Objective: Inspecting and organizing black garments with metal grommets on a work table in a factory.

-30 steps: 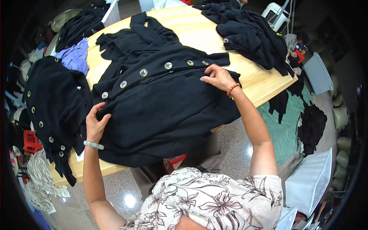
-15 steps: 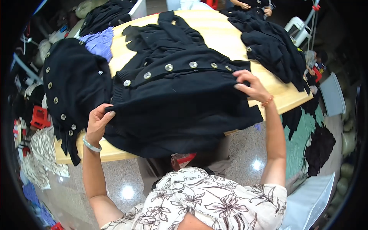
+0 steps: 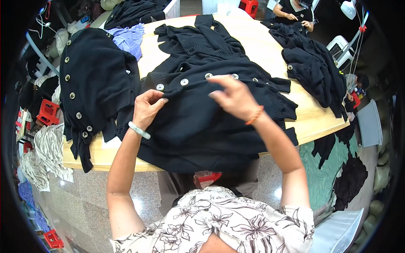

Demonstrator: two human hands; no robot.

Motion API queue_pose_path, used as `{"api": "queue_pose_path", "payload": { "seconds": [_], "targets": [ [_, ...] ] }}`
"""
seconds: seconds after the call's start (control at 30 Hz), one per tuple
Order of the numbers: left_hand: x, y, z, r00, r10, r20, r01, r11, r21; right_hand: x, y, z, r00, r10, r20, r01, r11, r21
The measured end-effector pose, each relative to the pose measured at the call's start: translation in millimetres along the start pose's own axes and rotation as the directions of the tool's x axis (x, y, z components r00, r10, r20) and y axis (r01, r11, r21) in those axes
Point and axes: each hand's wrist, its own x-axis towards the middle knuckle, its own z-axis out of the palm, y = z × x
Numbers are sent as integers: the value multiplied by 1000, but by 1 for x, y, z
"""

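Note:
A black knit cardigan [image 3: 194, 126] with a row of large shiny buttons lies spread across the table in front of me, its near part hanging over the edge. My left hand [image 3: 147, 109] pinches the cardigan's fabric just below the leftmost button [image 3: 160, 87]. Over the middle of the button row is my right hand [image 3: 236, 100], somewhat blurred, its thumb and fingers apart with nothing between them. Its fingertips are close to a middle button; whether they touch the cloth I cannot tell.
Black buttoned garments lie in a pile at the left [image 3: 99, 71] and another at the right [image 3: 314, 63] of the wooden table [image 3: 312, 130]. A purple cloth [image 3: 128, 40] sits at the back left. Across the table a person [image 3: 295, 12] handles dark fabric. Red stools [image 3: 49, 111] stand on the floor.
My right hand has let go of the cardigan's right edge and moved left to the middle buttons. My left hand has shifted right and up, to near the leftmost button.

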Motion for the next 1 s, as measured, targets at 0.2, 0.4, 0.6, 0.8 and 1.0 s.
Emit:
{"api": "queue_pose_path", "payload": {
  "seconds": [0.2,0.4,0.6,0.8,1.0],
  "targets": [
    [-25,14,-2,983,72,166,-36,978,-206,23,-3,109,981,-133,145,113,984,136],
    [-18,-6,-4,994,-11,107,26,990,-142,16,-7,111,990,123,73,-139,945,298],
    [34,-11,10,901,420,-104,-302,783,543,11,-13,119,975,220,26,-220,975,30],
    [61,-40,-13,997,-70,30,52,911,409,9,-10,122,983,175,61,-175,985,-3],
    [53,-6,-5,972,-213,104,201,973,115,3,-4,127,999,33,-29,-34,998,-49]
  ]
}}
